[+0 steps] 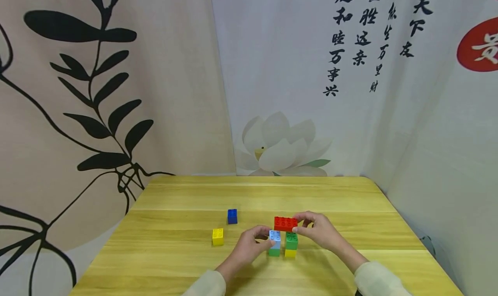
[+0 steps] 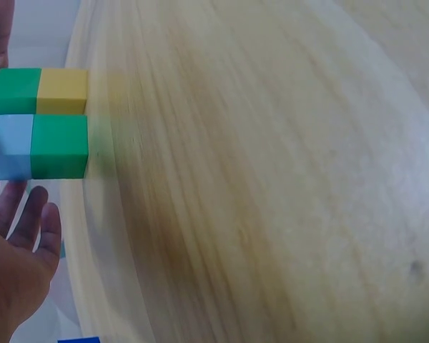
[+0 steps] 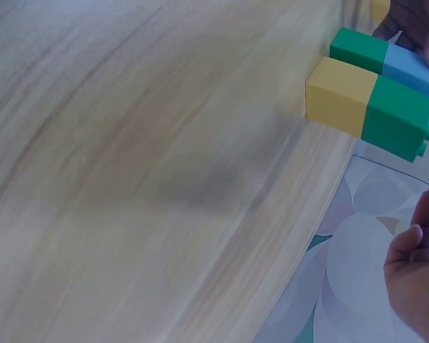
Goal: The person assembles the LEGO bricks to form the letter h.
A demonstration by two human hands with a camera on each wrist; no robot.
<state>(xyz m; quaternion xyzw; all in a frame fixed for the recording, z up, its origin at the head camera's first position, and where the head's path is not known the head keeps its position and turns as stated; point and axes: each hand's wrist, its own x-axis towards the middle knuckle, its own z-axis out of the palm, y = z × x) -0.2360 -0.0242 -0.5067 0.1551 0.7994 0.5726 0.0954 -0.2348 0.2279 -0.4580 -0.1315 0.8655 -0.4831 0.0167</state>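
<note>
The red block (image 1: 285, 224) is up in the air, just over 2 small stacks (image 1: 276, 239) (image 1: 291, 242), and the right hand (image 1: 319, 230) pinches its right end. Closest to the person are 2 pale sleeves (image 1: 208, 284) (image 1: 379, 281). Next come the stacks, side by side with a gap between them. The left stack is a light blue block (image 1: 276, 238) on top of a green block (image 1: 274, 253). The left hand (image 1: 249, 245) holds the light blue block with its thumb on the near side. The right stack is a second green block (image 1: 291, 243) on a yellow block (image 1: 290, 253). Off to the left, 1 lone yellow block (image 1: 218, 237) sits on the wood table (image 1: 175, 253). Farther back is 1 dark blue block (image 1: 232, 217). Behind the table hangs cloth (image 1: 186, 71) with black leaves (image 1: 124, 114) and a white flower (image 1: 282, 153).
</note>
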